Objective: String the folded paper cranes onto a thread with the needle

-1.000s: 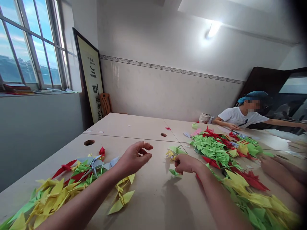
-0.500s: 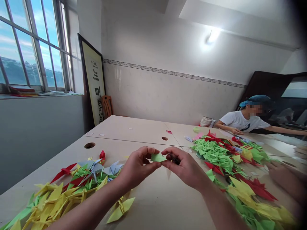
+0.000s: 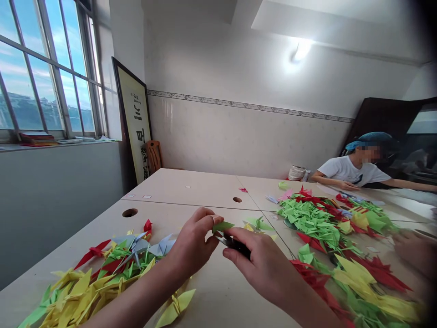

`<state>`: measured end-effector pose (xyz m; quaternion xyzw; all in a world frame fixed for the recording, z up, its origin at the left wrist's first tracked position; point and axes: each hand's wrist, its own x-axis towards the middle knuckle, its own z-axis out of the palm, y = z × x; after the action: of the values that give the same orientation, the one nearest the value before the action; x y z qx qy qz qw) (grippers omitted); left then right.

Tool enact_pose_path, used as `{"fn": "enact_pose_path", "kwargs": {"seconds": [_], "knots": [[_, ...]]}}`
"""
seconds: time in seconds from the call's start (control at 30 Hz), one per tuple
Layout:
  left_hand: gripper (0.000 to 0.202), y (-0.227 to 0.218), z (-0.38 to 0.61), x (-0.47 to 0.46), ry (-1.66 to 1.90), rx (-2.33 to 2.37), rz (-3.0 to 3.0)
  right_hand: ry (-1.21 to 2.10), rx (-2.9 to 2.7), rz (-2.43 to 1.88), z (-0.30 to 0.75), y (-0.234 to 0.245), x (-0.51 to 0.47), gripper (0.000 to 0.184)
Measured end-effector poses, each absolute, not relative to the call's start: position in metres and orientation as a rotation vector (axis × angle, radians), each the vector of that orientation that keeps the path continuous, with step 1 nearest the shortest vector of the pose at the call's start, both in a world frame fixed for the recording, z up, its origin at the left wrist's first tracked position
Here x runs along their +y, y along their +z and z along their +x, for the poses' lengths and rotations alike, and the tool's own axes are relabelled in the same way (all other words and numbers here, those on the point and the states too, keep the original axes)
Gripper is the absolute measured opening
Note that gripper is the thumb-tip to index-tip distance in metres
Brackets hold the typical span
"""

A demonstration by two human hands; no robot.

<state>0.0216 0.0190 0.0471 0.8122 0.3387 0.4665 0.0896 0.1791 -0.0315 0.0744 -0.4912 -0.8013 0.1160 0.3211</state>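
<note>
Green paper piece (image 3: 223,226): held up over the table (image 3: 205,205), at the fingertips of the left hand and just ahead of the right; partly covered by fingers.
Left hand (image 3: 198,237): closed with fingertips on the green paper piece.
Right hand (image 3: 259,255): clamped round a dark-handled tool (image 3: 239,247); cannot tell whether also touching the paper with the forefinger.
Tool tip: metallic, pointed toward the left hand, just under the paper; cannot tell whether touching it.
Loose green folded piece (image 3: 260,223): lying on the table just beyond the right hand.
Yellow folded piece (image 3: 175,310): lying nearer the body than the left hand, just right of its forearm.
Mixed pile (image 3: 78,291): spread left of the left hand, in yellow, green, red and pale blue.
Large heap (image 3: 307,218): stacked beyond and right of the right hand, mostly green, with red among it.
Red folded pieces (image 3: 314,275): lying beside the right forearm.
Co-worker (image 3: 358,173): seated well beyond the right hand, in white shirt and blue cap.
</note>
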Motion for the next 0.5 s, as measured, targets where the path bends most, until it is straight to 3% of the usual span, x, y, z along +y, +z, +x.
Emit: {"fn": "enact_pose_path", "kwargs": {"seconds": [0.33, 0.5], "knots": [[0.034, 0.045, 0.025, 0.014, 1.379, 0.903, 2.483, 0.182, -2.128, -1.286, 0.178, 0.073, -0.034, 0.020], [0.017, 0.052, 0.023, 0.024, 1.434, 0.848, 1.877, 0.290, -1.961, -1.163, 0.190, 0.083, -0.039, 0.022]]}}
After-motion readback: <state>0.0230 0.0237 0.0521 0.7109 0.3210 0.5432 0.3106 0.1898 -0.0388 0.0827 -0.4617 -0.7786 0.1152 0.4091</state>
